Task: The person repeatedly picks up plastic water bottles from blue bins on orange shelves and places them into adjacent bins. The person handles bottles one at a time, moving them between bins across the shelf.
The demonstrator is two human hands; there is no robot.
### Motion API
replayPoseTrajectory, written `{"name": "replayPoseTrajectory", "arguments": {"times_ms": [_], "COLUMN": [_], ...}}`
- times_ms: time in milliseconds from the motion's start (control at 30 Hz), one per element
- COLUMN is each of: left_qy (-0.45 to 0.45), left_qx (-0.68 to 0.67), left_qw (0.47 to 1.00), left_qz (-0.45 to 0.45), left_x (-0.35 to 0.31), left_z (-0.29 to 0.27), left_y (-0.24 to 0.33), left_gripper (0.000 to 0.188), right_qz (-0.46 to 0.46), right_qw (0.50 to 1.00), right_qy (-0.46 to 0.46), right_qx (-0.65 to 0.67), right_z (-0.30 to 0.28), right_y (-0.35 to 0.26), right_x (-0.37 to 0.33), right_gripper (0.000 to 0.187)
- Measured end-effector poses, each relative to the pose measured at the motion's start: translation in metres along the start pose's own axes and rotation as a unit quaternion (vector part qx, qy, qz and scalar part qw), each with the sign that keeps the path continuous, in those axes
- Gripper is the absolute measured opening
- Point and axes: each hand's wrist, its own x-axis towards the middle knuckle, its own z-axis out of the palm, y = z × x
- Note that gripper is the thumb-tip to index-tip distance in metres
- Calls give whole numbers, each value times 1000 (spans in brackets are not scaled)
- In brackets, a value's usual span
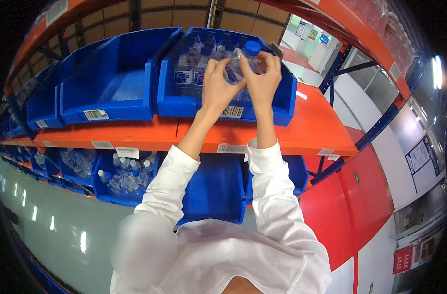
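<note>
Above a blue bin (277, 115) on the orange shelf, both my hands are close together with their fingers curled. My left hand (217, 87) is closed round a clear plastic bottle (236, 66). My right hand (262, 83) grips a blue-capped bottle (252, 47), its fingers hiding part of the body. Inside the same bin, several labelled water bottles (183, 76) stand upright to the left of and behind my hands. My fingers and palms cover the lower parts of both held bottles.
Another blue bin (120, 90) sits to the left on the orange shelf (326, 122). On the level below, a blue bin holds several bottles (128, 176) with white and blue caps, beside a further blue bin (213, 188). A dark blue rack post (380, 125) rises at right.
</note>
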Motion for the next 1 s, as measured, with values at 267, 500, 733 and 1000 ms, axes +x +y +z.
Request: {"name": "replayPoseTrajectory", "arguments": {"times_ms": [267,500,733,1000], "left_qy": [65,9,-79,-150], "left_qx": [75,36,-100,-98], "left_qw": [991,992,990,984], "left_qz": [93,120,50,2], "left_x": [-10,-42,-87,-126], "left_z": [-36,-64,-72,-90], "left_y": [67,102,96,106], "left_gripper": [61,63,71,69], "right_qz": [27,84,128,210], "right_qw": [996,978,978,970], "right_qy": [46,79,54,52], "right_qx": [67,177,152,113], "right_z": [-51,-86,-112,-137], "right_y": [-61,-74,-86,-96], "right_x": [1,-34,-77,-121], "right_gripper": [32,27,29,36]}}
